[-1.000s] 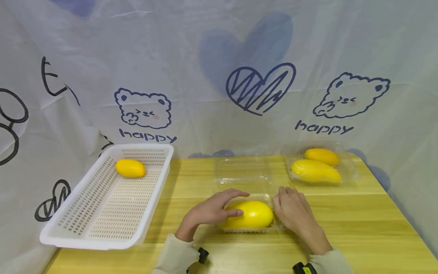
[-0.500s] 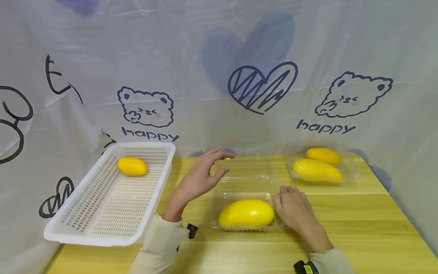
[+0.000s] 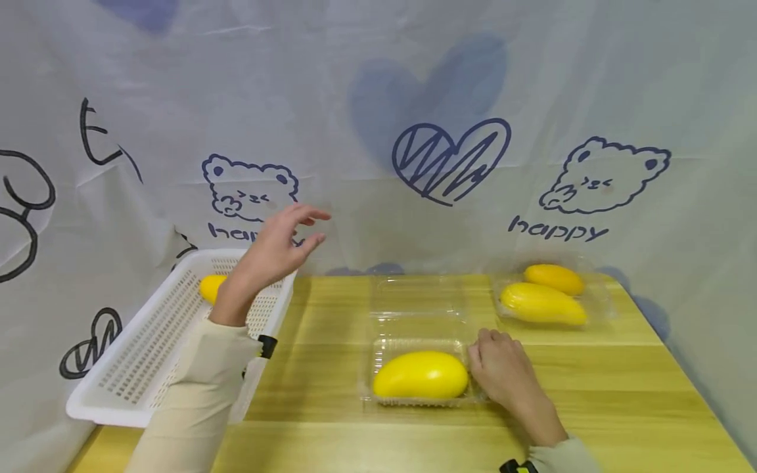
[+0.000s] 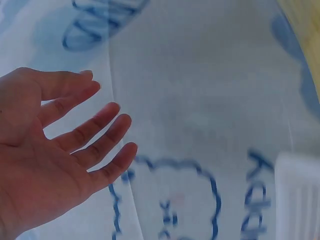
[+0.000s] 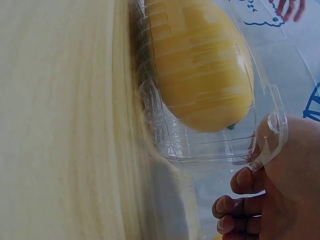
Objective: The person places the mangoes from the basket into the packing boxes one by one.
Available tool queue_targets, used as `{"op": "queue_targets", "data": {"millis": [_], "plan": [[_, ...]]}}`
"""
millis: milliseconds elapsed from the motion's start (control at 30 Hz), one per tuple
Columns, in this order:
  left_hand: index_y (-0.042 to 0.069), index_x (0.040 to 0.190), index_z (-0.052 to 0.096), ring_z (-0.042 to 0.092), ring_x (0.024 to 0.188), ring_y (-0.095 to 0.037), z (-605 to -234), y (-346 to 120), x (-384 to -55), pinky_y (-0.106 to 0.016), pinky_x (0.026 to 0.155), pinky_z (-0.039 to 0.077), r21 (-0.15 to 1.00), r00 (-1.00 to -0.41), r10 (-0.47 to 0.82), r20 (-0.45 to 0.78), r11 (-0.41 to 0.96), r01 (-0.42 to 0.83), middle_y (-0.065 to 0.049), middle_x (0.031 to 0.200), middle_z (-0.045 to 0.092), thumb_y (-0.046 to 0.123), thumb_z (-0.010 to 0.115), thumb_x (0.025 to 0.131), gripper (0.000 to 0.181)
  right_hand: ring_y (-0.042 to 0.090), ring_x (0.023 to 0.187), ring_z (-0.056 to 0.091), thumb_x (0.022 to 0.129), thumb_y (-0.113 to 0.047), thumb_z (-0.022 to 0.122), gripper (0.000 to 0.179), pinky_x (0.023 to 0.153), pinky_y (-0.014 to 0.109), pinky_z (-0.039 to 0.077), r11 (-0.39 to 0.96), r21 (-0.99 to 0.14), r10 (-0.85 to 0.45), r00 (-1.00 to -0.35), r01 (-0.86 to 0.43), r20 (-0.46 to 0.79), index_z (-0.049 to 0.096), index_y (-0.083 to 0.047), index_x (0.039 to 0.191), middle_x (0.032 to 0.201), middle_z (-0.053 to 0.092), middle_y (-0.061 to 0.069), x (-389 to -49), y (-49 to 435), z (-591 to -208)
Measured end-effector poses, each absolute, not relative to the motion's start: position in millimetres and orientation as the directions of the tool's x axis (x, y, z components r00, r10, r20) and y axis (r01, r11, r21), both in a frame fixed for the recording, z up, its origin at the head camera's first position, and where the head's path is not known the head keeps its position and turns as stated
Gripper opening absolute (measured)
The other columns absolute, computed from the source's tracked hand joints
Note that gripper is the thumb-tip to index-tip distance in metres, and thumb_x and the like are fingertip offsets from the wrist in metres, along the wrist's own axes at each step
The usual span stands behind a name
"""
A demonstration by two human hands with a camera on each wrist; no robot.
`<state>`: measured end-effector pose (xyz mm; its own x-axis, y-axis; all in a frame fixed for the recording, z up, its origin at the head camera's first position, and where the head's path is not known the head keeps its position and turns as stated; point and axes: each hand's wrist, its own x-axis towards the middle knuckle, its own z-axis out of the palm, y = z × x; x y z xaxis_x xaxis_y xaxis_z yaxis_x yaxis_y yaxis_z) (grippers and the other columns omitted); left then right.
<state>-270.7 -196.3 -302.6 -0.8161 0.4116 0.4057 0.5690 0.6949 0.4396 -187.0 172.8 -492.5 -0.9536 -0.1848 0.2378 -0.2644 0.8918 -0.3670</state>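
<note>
My left hand [image 3: 282, 246] is raised over the right side of the white basket [image 3: 133, 418], fingers apart and holding nothing. The left wrist view shows its palm [image 4: 45, 170] against the printed cloth. Behind the forearm, a yellow mango [image 3: 211, 289] in the basket is partly hidden. My right hand [image 3: 503, 368] pinches the right rim of a clear plastic clamshell box [image 5: 272, 107] between thumb and curled fingers. Inside that box lies a large yellow mango [image 3: 421, 376], on its side. The box's lid [image 3: 418, 295] is folded back, away from me.
At the back right stands another clear box [image 3: 603, 295] with two yellow mangoes [image 3: 544, 303] in it. A white cloth [image 3: 355, 217] with bear and heart drawings hangs behind the wooden table [image 3: 621, 394].
My left hand has left the large mango in the box and moved up and left, over the basket. My right hand has stayed at the box's rim.
</note>
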Motion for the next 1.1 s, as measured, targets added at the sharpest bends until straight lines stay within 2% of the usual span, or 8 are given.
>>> {"op": "queue_targets", "data": {"millis": [167,400,733,967,1100], "plan": [[0.001,0.133,0.061,0.055,0.12,-0.04,-295.6,-241.8,-280.0,-0.058,0.097,0.046,0.424,-0.853,0.343,0.394,0.755,0.5,-0.021,0.136,0.058,0.008,0.062,0.102,0.032,0.021,0.065,0.04,0.101,-0.012,0.044,0.027,0.066,0.04,0.04,0.887,-0.367,-0.194,-0.948,-0.279,0.252,0.043,-0.012,0.074,0.067,0.04,0.003,-187.4,169.4,-494.2],[-0.005,0.137,0.056,0.052,0.121,-0.048,-301.8,-287.7,-291.4,-0.065,0.099,0.044,0.407,-0.893,0.296,0.338,0.81,0.423,-0.029,0.136,0.056,0.011,0.057,0.105,0.036,0.021,0.065,0.042,0.101,-0.012,0.045,0.027,0.068,0.043,0.043,0.888,-0.358,-0.198,-0.942,-0.289,0.271,0.043,-0.012,0.074,0.068,0.04,0.002,-188.3,169.2,-495.1],[-0.009,0.137,0.052,0.048,0.124,-0.053,-340.6,-319.1,-314.2,-0.066,0.102,0.043,0.377,-0.966,0.231,0.119,0.889,0.259,-0.034,0.139,0.051,0.012,0.057,0.104,0.04,0.022,0.066,0.039,0.102,-0.012,0.046,0.027,0.068,0.038,0.038,0.894,-0.375,-0.168,-0.959,-0.246,0.231,0.043,-0.012,0.075,0.068,0.04,0.004,-186.5,172.5,-497.5],[-0.013,0.133,0.054,0.047,0.123,-0.058,-362.1,-339.4,-323.5,-0.07,0.103,0.039,0.299,-0.97,0.243,-0.001,0.926,0.231,-0.042,0.135,0.049,0.007,0.055,0.101,0.038,0.022,0.067,0.04,0.102,-0.012,0.046,0.028,0.069,0.038,0.038,0.892,-0.381,-0.161,-0.959,-0.243,0.233,0.043,-0.012,0.074,0.067,0.04,0.004,-187.1,175.2,-497.4],[-0.013,0.133,0.052,0.044,0.124,-0.059,-375.9,-354.9,-323.5,-0.071,0.105,0.035,0.236,-0.967,0.237,-0.089,0.949,0.211,-0.043,0.134,0.049,0.005,0.059,0.097,0.04,0.021,0.067,0.041,0.102,-0.012,0.047,0.027,0.07,0.039,0.039,0.887,-0.385,-0.169,-0.956,-0.254,0.241,0.043,-0.013,0.075,0.068,0.04,0.003,-187.9,174.9,-496.5]]}}
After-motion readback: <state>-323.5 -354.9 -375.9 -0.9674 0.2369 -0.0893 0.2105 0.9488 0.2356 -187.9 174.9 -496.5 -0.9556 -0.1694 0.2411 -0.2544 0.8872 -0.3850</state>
